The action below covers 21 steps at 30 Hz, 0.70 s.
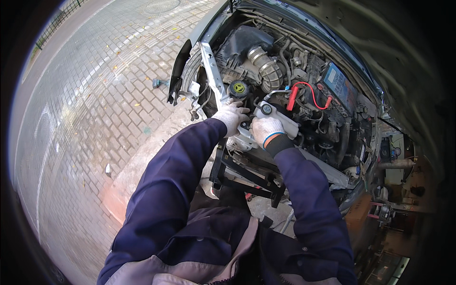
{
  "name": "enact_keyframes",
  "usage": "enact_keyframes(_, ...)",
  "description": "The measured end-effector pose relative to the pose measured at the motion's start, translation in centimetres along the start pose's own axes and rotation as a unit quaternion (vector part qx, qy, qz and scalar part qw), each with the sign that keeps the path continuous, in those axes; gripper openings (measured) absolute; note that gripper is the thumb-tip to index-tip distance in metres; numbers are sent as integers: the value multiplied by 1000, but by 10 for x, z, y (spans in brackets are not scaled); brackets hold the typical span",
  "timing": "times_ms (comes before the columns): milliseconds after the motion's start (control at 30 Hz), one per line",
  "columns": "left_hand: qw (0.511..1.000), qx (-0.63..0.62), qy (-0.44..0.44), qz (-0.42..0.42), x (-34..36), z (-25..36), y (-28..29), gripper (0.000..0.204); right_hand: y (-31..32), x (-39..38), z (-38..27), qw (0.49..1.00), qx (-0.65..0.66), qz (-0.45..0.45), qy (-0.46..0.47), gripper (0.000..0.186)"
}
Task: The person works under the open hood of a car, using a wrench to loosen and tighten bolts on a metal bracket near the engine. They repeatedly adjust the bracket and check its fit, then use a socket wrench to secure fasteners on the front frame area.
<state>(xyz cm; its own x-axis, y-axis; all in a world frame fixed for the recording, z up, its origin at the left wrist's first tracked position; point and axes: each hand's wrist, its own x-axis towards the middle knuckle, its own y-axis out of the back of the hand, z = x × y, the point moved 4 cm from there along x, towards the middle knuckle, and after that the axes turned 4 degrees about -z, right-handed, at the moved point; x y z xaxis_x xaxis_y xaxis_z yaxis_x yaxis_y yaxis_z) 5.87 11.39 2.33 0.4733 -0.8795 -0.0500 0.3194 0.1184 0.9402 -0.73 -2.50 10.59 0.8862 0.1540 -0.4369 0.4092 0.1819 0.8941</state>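
Observation:
Both my hands wear white knit gloves and work at the front corner of an open engine bay. My left hand (231, 117) lies by the metal fender rail (212, 71), its fingers stretched and apart toward the middle. Just beyond it sits a round black cap with a yellow symbol (239, 89). My right hand (267, 130) is closed, its fingers curled down against the near side of a white plastic reservoir (288, 124). Whatever is in those fingers is hidden. A small black cap (266, 109) tops the reservoir. A silver headlight-like part (241, 142) sits below my hands.
A ribbed intake hose (267, 69) and black air box (244, 42) lie farther in. The battery (338, 88) is at right, with a red cable (311, 90). A black frame (247, 175) juts toward me. Brick paving (118, 95) spreads left; the raised hood (380, 42) overhangs right.

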Motion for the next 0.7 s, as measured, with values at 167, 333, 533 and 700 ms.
enact_keyframes(167, 1000, -3, -7, 6, -1, -2, 3, 75, 3, -18, 8, 995, 75, 64, -17, 33)
enact_keyframes(333, 999, -16, -29, 14, 2, -6, 2, 75, -4, -16, 0, 992, 76, 97, -5, 36)
enact_keyframes(533, 999, -34, -23, 22, 2, -7, -1, 74, -22, -15, -10, 977, 140, 126, -101, 39)
enact_keyframes(700, 1000, -20, -8, 15, 2, -6, 1, 78, -27, -10, -9, 965, 173, 90, -173, 43)
